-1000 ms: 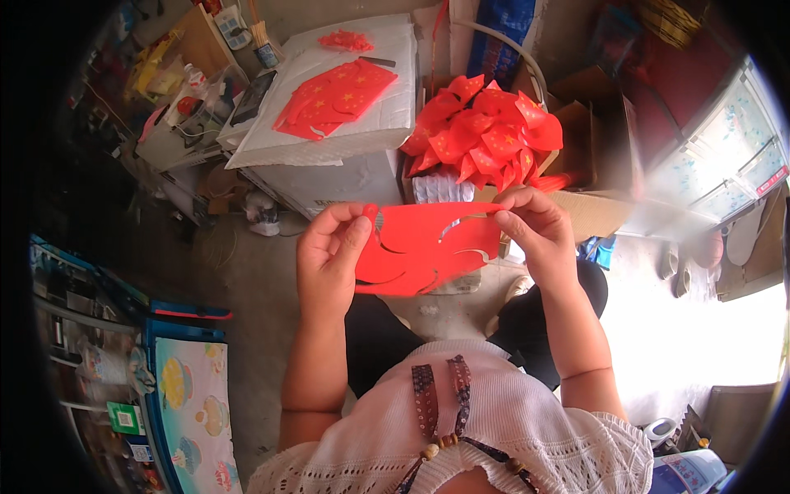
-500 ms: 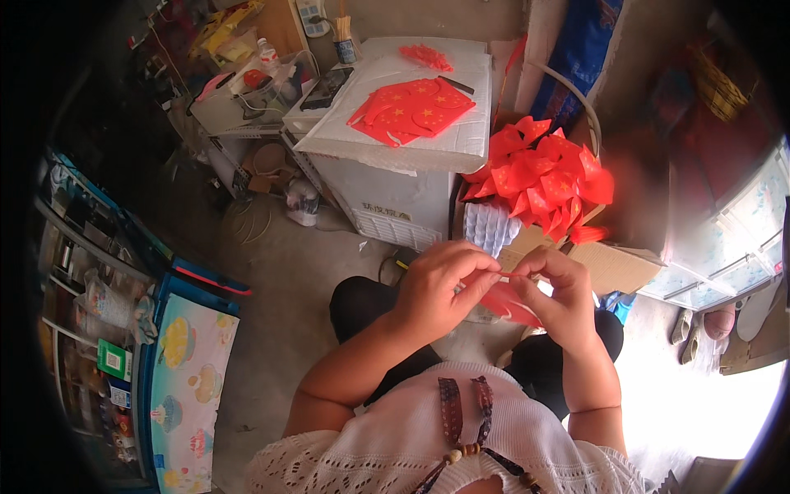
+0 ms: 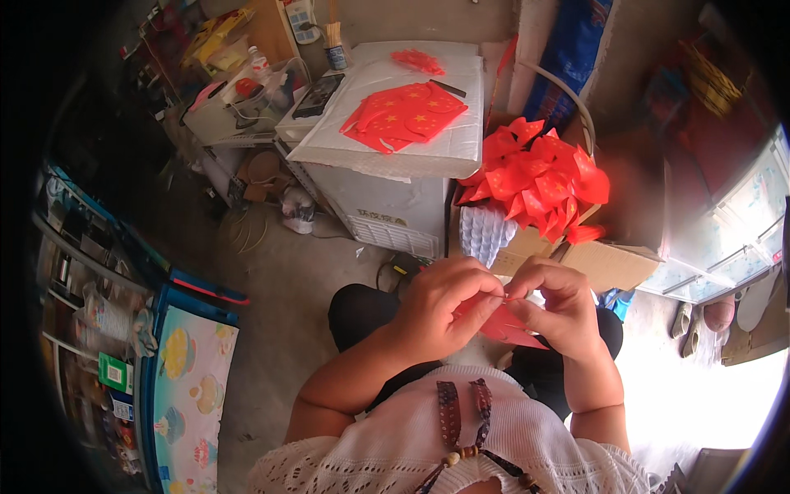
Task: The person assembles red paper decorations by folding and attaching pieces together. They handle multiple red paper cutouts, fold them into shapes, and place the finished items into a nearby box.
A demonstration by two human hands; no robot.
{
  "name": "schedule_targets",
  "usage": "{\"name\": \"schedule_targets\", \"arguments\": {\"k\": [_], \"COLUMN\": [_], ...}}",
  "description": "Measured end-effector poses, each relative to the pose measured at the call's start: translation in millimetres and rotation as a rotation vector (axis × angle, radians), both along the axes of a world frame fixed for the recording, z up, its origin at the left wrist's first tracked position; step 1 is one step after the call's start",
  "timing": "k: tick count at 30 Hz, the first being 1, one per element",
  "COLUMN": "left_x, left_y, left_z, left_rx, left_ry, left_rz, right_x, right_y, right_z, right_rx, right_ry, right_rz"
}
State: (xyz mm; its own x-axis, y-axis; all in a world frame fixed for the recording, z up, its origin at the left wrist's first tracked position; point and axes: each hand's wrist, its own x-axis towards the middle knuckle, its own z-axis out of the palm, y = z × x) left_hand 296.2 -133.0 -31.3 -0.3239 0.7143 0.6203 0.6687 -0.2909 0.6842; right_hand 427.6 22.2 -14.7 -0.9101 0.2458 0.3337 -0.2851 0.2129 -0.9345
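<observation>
Both my hands meet in front of my lap over a red sheet piece (image 3: pixel 508 329) with pointed cut edges. My left hand (image 3: pixel 448 309) pinches it with thumb and forefinger from the left. From the right, my right hand (image 3: pixel 553 306) pinches close by, the fingertips nearly touching. Most of the sheet hangs below the fingers, partly hidden by them. Beyond, flat red sheets with yellow stars (image 3: pixel 403 115) lie on a white-topped stand, beside a small bunch of red strips (image 3: pixel 417 61). A heap of folded red star-printed pieces (image 3: pixel 543 181) fills a cardboard box to the right.
The white foam-like top (image 3: pixel 329 150) rests on a white cabinet. A dark phone (image 3: pixel 318 95) and a cup of sticks (image 3: pixel 336 56) stand at its left. An open box flap (image 3: pixel 613 267) juts out at right. Shelving with a patterned panel (image 3: pixel 189 387) stands on the left.
My fingertips have drawn slightly closer together and sit a little lower. The red piece still hangs from them, its lower edge shifted slightly. The whole view has shifted a little.
</observation>
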Motion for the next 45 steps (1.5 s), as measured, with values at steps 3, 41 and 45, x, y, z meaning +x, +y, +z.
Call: {"name": "schedule_targets", "arguments": {"k": [3, 41, 45], "left_x": [0, -443, -475], "left_y": [0, 12, 8], "left_z": [4, 36, 34], "left_rx": [-0.003, -0.986, -0.794], "left_ry": [0.015, 0.153, 0.063], "left_rz": [-0.010, 0.991, 1.032], "right_x": [0, -130, -183], "right_y": [1, 95, 115], "right_z": [0, 115, 173], "right_rx": [-0.063, 0.003, 0.174], "right_ry": [-0.010, -0.082, 0.209], "right_rz": [0.051, -0.112, -0.220]}}
